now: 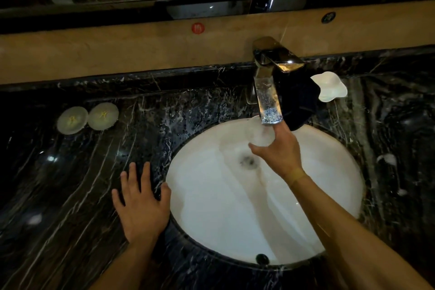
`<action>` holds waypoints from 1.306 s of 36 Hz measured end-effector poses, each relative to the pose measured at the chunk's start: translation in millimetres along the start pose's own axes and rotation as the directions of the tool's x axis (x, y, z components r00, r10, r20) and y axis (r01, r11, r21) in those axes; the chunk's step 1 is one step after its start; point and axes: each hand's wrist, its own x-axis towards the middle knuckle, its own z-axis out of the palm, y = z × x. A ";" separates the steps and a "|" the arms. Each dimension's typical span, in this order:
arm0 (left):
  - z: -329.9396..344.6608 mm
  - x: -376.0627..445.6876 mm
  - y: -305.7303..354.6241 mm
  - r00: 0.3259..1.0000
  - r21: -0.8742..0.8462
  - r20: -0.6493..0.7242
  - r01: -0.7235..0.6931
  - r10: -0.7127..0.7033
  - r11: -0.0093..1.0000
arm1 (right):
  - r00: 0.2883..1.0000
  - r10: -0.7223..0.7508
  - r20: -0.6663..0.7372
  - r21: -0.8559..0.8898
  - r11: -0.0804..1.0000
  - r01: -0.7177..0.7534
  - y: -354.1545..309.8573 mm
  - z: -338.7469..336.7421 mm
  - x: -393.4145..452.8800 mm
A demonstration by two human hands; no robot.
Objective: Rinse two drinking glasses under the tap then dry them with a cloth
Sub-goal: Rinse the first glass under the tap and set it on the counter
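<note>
My right hand (279, 150) grips a clear drinking glass (260, 134) and holds it under the spout of the chrome tap (269, 99), over the white oval sink (211, 214). The glass looks frothy with water and is partly hidden by my fingers. My left hand (141, 202) lies flat with fingers spread on the black marble counter (82, 183), its thumb at the sink's left rim, holding nothing. A dark cloth (299, 103) is draped on the counter just right of the tap. A second glass cannot be made out.
Two round white paper lids or coasters (88, 116) lie at the counter's back left. A white wavy-edged dish (329, 87) sits behind the cloth at the right. A mirror and beige ledge (141, 49) run along the back. Water drops speckle the counter.
</note>
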 end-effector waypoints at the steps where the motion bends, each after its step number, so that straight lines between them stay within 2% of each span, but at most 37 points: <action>1: 0.1 0.0 -0.4 1.000 0.001 0.003 0.000 0.000 1.000 | 1.000 0.011 -0.016 -0.037 0.999 -0.012 -0.9 -2.0 0.2; 3: -0.4 0.3 -0.4 1.000 0.003 0.007 0.005 -0.005 1.000 | 0.998 0.057 -0.006 -0.106 0.993 -0.057 1.2 -8.0 2.3; 6: -0.7 0.7 -0.4 1.000 0.004 0.013 0.009 -0.009 1.000 | 0.981 0.150 0.120 -0.117 0.984 -0.136 6.3 -23.2 8.8; 10: -0.4 0.7 -0.4 1.000 0.012 0.009 0.001 -0.001 1.000 | 0.900 0.201 0.386 0.130 0.954 -0.269 15.7 -40.1 18.3; 12: -0.9 0.8 -0.3 1.000 0.007 0.008 0.003 -0.003 1.000 | 0.853 0.156 0.498 0.236 0.922 -0.306 19.4 -41.5 18.6; 14: -1.5 0.7 0.0 1.000 0.000 0.008 0.000 0.000 1.000 | 0.834 0.084 0.545 0.329 0.894 -0.305 19.2 -38.1 16.2; 17: -1.9 0.5 0.7 1.000 -0.007 0.005 -0.003 0.003 1.000 | 0.867 0.033 0.497 0.426 0.861 -0.277 16.4 -26.8 13.6; 20: -1.9 0.3 0.9 1.000 -0.004 0.007 0.001 -0.001 1.000 | 0.934 0.076 0.348 0.437 0.869 -0.234 10.8 -10.8 9.9; 22: -2.1 0.7 0.3 1.000 -0.002 0.009 0.003 -0.003 1.000 | 0.975 0.105 0.197 0.354 0.920 -0.170 3.6 -1.9 6.4; 25: -1.6 0.8 0.2 1.000 -0.003 0.012 0.005 -0.005 1.000 | 0.996 0.090 -0.020 0.122 0.989 -0.087 -5.1 3.4 2.6; 29: -1.1 0.2 0.4 1.000 -0.004 0.008 0.008 -0.008 1.000 | 0.991 0.062 -0.115 -0.054 0.996 -0.069 -2.7 -1.8 2.1; 33: -2.0 0.1 0.7 1.000 -0.002 0.000 0.002 -0.002 1.000 | 0.988 0.153 0.000 -0.090 0.984 -0.152 3.9 -20.8 6.9; 37: -1.8 -0.5 1.2 1.000 0.000 0.000 -0.003 0.003 1.000 | 0.931 0.246 0.271 0.109 0.953 -0.283 15.3 -38.1 14.6; 39: -1.3 -0.4 0.8 1.000 0.002 0.001 0.000 0.000 1.000 | 0.887 0.219 0.408 0.231 0.915 -0.332 19.9 -40.2 15.1; 41: -1.0 0.3 0.2 1.000 0.005 0.007 0.004 -0.004 1.000 | 0.858 0.159 0.488 0.340 0.871 -0.355 23.2 -38.3 13.1; 44: -0.5 0.8 0.2 1.000 0.006 0.006 0.000 0.000 1.000 | 0.858 0.069 0.509 0.459 0.822 -0.338 25.4 -29.8 9.0; 47: -0.5 0.2 0.2 1.000 -0.010 -0.004 -0.003 0.003 1.000 | 0.914 0.046 0.403 0.433 0.870 -0.235 23.6 -15.3 6.4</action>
